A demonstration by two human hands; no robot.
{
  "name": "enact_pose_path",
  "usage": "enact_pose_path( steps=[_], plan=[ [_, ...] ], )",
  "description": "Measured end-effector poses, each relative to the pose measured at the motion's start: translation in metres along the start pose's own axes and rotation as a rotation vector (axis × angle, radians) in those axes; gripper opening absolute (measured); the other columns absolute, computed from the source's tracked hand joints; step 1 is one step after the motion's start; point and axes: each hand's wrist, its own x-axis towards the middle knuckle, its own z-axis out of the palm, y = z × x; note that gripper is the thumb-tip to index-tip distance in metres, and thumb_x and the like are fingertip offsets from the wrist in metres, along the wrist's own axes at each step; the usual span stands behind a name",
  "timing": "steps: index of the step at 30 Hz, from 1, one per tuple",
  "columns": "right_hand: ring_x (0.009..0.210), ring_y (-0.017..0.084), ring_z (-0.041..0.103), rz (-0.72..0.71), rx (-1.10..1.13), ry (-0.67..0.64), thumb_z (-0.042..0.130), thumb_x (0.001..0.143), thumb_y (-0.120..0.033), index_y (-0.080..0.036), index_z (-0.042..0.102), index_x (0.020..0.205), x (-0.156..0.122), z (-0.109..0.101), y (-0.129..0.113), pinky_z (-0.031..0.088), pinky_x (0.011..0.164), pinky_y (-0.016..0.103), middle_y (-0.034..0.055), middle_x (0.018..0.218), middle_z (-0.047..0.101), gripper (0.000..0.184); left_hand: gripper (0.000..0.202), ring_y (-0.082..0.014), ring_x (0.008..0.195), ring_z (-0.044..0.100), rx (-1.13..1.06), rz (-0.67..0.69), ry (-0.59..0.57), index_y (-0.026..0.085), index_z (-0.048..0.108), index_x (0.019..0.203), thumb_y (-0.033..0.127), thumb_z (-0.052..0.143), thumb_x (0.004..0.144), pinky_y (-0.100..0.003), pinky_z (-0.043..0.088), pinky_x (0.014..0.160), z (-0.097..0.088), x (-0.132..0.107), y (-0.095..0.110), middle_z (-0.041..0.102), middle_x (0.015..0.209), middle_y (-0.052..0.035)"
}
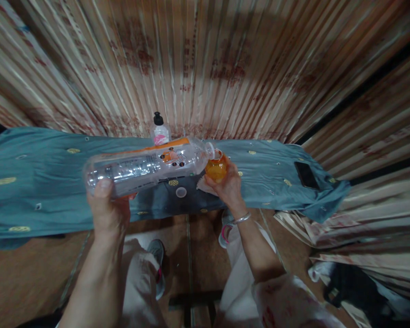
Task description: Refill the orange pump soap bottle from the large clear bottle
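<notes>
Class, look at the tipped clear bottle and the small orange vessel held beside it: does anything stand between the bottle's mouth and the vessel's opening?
Nothing visible does. The clear bottle, in the left hand, has its mouth right at the orange vessel in the right hand.

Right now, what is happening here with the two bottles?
A person holds a large clear plastic bottle on its side in the left hand, its open mouth tipped against a small round glass filled with orange liquid, which the right hand holds. Both are above a table covered with a teal cloth. A small white cap lies on the cloth below them. Behind stands a small bottle with a black pump top, and a dark phone lies to the right.
</notes>
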Motion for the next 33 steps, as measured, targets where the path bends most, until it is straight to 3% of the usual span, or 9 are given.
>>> enact_pose_path(
  steps=[13, 21, 33],
  plan=[
    [0.11, 0.031, 0.064, -0.01, -0.005, 0.017, 0.077, 0.071, -0.042, -0.013, 0.045, 0.136, -0.0006, 0.0011, 0.0001, 0.056, 0.092, 0.046, 0.0168, 0.119, 0.067, 0.078, 0.059, -0.012, 0.058, 0.045, 0.003, -0.005, -0.002, 0.021, 0.067, 0.107, 0.052, 0.079, 0.058, -0.019, 0.032, 0.04, -0.0013, -0.0005, 0.0007, 0.064, 0.085, -0.0044],
    [0.11, 0.031, 0.064, -0.006, 0.001, 0.007, 0.077, 0.071, -0.044, -0.012, 0.044, 0.136, -0.0002, 0.001, 0.0004, 0.055, 0.093, 0.046, 0.0172, 0.118, 0.066, 0.079, 0.052, -0.0143, 0.062, 0.049, 0.012, -0.028, 0.04, 0.019, 0.07, 0.092, 0.053, 0.079, 0.053, -0.019, 0.035, 0.041, 0.0013, -0.0003, 0.0013, 0.061, 0.08, -0.0051],
    [0.109, 0.032, 0.064, 0.015, 0.001, 0.004, 0.08, 0.068, -0.038, -0.01, 0.046, 0.134, 0.0004, 0.0, -0.0021, 0.056, 0.092, 0.046, 0.0181, 0.118, 0.067, 0.079, 0.05, -0.0127, 0.06, 0.047, -0.002, -0.006, 0.026, 0.021, 0.069, 0.095, 0.05, 0.079, 0.056, -0.019, 0.032, 0.039, -0.0003, 0.0002, 0.0007, 0.061, 0.083, -0.0037]
  ],
)
